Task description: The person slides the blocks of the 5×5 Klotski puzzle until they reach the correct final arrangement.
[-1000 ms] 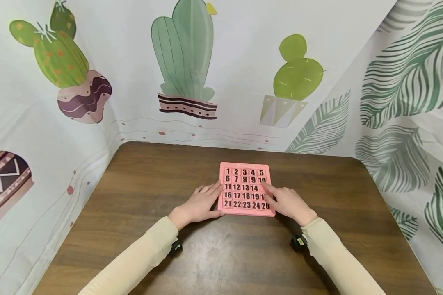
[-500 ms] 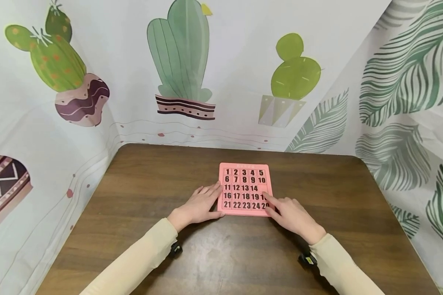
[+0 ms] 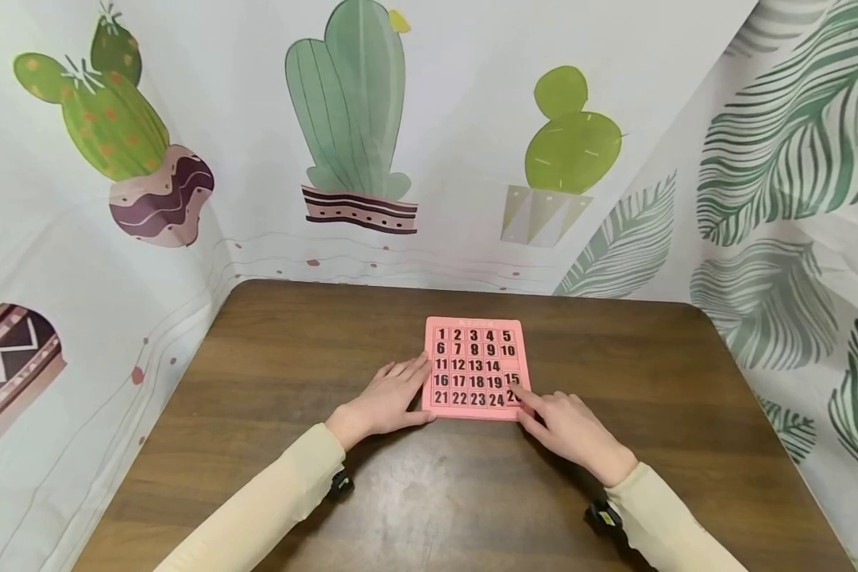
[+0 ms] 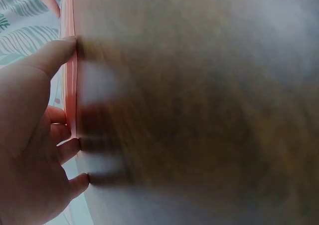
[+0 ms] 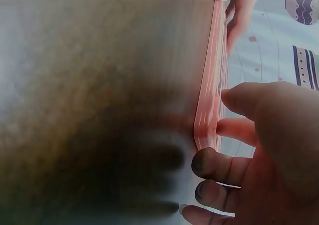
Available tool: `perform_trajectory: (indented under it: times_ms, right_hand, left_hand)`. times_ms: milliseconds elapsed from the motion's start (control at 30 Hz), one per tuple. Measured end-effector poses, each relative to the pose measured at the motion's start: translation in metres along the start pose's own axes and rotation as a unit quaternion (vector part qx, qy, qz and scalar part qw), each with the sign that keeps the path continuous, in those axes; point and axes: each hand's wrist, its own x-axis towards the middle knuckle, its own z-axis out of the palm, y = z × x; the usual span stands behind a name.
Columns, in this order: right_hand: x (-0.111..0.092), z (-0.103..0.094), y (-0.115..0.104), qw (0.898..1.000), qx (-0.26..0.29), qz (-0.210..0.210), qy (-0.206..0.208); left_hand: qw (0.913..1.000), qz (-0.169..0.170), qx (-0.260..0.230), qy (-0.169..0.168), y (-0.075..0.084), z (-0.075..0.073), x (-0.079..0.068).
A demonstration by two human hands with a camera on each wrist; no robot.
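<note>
A pink sliding number puzzle (image 3: 473,324) lies flat on the wooden table. My left hand (image 3: 388,400) rests at its left side, fingers straight along the edge and thumb at the near-left corner. In the left wrist view, the thumb meets the pink rim (image 4: 71,80). My right hand (image 3: 568,425) lies at the near-right corner, its index fingertip on the right column between the 15 tile (image 3: 512,378) and the partly hidden 20 tile (image 3: 512,397). A gap shows above the 15 tile, right of the 14 tile (image 3: 492,366).
The brown table (image 3: 314,334) extends around the puzzle on all sides. A white cloth (image 3: 465,143) printed with cacti and leaves hangs behind and beside it. Black wrist cameras sit at the left cuff (image 3: 340,483) and right cuff (image 3: 604,516).
My right index finger has moved down the right column towards me, uncovering the 10 and 15 tiles. The right forearm has shifted nearer and rightward. My left hand stays in place.
</note>
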Motion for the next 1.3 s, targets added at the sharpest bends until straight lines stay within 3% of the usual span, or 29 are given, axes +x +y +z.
perform_trajectory:
  times_ms: [400, 800, 1033, 1300]
  right_hand:
    - [0.013, 0.000, 0.007, 0.999, 0.041, -0.009, -0.013]
    - [0.025, -0.005, 0.011, 0.996, 0.074, 0.028, -0.045]
    - [0.018, -0.005, 0.007, 0.999, 0.042, -0.003, -0.018]
    - [-0.004, -0.008, -0.002, 1.000, -0.006, -0.024, -0.002]
  left_hand:
    - [1.0000, -0.002, 0.000, -0.004, 0.002, -0.003, -0.003]
    - [1.0000, 0.000, 0.001, 0.002, 0.000, 0.000, -0.002]
    - [1.0000, 0.002, -0.002, 0.003, 0.000, 0.000, -0.002]
    - [1.0000, 0.004, -0.003, 0.003, -0.001, 0.000, -0.003]
